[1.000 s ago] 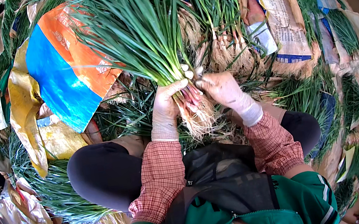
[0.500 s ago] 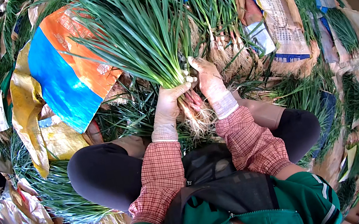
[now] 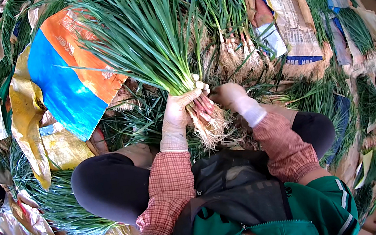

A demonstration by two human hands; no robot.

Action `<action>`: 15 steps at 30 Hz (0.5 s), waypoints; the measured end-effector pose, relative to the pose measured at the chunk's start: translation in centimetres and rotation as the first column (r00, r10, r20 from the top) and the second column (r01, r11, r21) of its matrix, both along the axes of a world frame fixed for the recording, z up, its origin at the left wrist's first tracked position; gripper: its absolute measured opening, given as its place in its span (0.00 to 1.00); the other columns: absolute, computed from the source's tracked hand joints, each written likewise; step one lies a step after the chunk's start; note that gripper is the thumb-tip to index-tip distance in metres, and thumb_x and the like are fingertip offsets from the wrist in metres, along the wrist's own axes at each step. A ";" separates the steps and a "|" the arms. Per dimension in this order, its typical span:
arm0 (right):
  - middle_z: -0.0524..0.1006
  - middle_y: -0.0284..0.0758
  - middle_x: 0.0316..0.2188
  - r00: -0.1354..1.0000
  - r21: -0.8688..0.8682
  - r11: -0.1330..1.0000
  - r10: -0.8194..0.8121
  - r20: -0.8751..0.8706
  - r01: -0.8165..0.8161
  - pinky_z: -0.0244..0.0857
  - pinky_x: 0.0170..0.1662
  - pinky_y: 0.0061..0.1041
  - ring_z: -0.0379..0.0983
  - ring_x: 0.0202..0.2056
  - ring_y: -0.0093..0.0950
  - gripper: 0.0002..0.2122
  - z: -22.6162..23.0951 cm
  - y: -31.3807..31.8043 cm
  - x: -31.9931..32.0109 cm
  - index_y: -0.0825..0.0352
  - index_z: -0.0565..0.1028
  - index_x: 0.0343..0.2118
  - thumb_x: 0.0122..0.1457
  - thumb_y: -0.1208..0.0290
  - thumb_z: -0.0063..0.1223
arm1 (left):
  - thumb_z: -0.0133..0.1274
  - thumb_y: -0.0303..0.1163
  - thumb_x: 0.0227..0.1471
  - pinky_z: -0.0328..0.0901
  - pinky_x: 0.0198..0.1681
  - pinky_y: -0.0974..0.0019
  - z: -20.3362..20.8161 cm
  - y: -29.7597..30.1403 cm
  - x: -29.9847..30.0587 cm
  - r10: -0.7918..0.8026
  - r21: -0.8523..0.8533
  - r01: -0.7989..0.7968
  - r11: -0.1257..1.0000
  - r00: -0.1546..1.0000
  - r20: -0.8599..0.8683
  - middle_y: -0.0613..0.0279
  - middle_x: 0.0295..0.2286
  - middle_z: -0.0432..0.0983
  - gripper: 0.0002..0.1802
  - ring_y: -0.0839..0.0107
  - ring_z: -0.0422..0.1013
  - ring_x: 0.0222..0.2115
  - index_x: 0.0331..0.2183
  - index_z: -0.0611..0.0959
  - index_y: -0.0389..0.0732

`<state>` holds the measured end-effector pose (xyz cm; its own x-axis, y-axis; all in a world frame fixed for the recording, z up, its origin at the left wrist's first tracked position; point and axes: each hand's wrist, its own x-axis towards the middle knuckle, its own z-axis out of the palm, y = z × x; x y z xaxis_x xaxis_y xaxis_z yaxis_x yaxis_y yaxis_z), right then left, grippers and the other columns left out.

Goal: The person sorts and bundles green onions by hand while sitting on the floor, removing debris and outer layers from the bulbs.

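My left hand, in a pale thin glove, is wrapped around a bunch of green garlic just above its reddish stalk bases. Its white fingertips show on the bunch's right side. The long leaves fan out away from me, and the pale roots hang toward my lap. My right hand, gloved too, is beside the stalk bases with its fingers curled. Those fingertips are partly hidden, so whatever they may pinch cannot be made out.
An orange and blue sack and a yellow sack lie to the left. More green garlic with roots lies ahead. A printed sack covers stalks at the right. My bent knees flank the work.
My right hand has come off the upper stalks and moved down and right, beside the bases. My left hand keeps its hold on the bunch, nearly in place.
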<state>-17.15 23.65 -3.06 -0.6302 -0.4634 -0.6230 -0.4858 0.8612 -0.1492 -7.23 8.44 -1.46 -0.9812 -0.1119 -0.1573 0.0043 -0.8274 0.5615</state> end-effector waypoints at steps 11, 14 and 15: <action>0.74 0.31 0.30 0.804 -0.912 0.381 -0.584 -0.109 0.153 0.65 0.37 0.18 0.69 0.30 0.19 0.07 8.8 8.9 -6.5 0.68 0.74 0.31 0.59 0.69 0.48 | 0.55 0.23 0.44 0.72 0.39 0.53 1.4 0.0 0.9 -0.163 -0.067 0.164 0.984 0.986 0.025 0.49 0.31 0.76 0.20 0.55 0.76 0.32 0.43 0.71 0.33; 0.74 0.34 0.32 0.667 -0.947 -0.227 -0.672 0.321 0.227 0.64 0.35 0.17 0.68 0.35 0.19 0.08 15.3 19.8 -7.1 0.70 0.75 0.37 0.55 0.73 0.51 | 0.55 0.24 0.44 0.73 0.34 0.57 3.1 -1.2 1.9 -0.133 -0.140 0.131 0.981 0.991 -0.005 0.50 0.29 0.76 0.21 0.56 0.76 0.29 0.43 0.71 0.33; 0.74 0.36 0.31 0.605 -0.909 -0.361 -0.683 0.408 0.206 0.65 0.35 0.20 0.70 0.35 0.23 0.09 16.5 24.8 -7.0 0.69 0.75 0.38 0.56 0.71 0.50 | 0.55 0.24 0.44 0.73 0.33 0.59 4.2 -1.2 2.1 -0.129 -0.153 0.126 0.980 0.992 -0.009 0.50 0.29 0.76 0.22 0.57 0.76 0.29 0.43 0.71 0.33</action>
